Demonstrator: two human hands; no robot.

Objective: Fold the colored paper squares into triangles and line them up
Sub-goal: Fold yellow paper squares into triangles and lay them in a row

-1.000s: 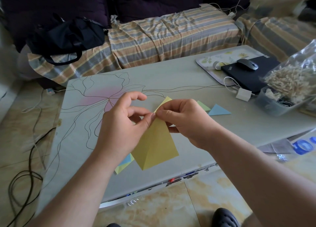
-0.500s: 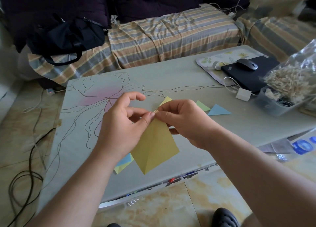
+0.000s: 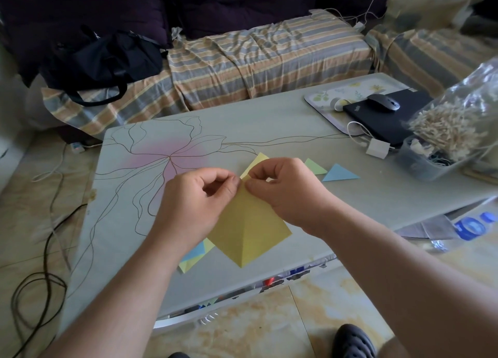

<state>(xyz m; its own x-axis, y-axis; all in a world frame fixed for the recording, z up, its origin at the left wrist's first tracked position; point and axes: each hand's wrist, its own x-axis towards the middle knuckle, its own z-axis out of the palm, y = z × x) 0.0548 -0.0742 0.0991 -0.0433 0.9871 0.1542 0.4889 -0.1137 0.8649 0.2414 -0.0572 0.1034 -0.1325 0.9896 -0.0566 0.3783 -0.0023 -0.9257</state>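
Observation:
A yellow paper square [image 3: 249, 229] hangs above the table, bent along a middle crease, its two top corners brought together. My left hand [image 3: 194, 204] and my right hand [image 3: 289, 189] both pinch those corners at the top. A folded green triangle [image 3: 314, 166] and a folded blue triangle [image 3: 340, 173] lie side by side on the table to the right. Another yellow paper [image 3: 257, 160] peeks out behind my right hand. Loose blue and yellow sheets [image 3: 195, 253] lie under my left wrist, mostly hidden.
The grey table [image 3: 269, 131] carries a flower drawing. At its right stand a tray [image 3: 327, 98], a black laptop [image 3: 388, 117] with a mouse [image 3: 384, 105], a white charger [image 3: 377, 148] and a plastic tub [image 3: 423, 159] under a bag of wooden clips. A striped sofa lies behind.
My left index finger has curled down onto the pinch. The paper's top corners have come closer together; both hands hold nearly the same place.

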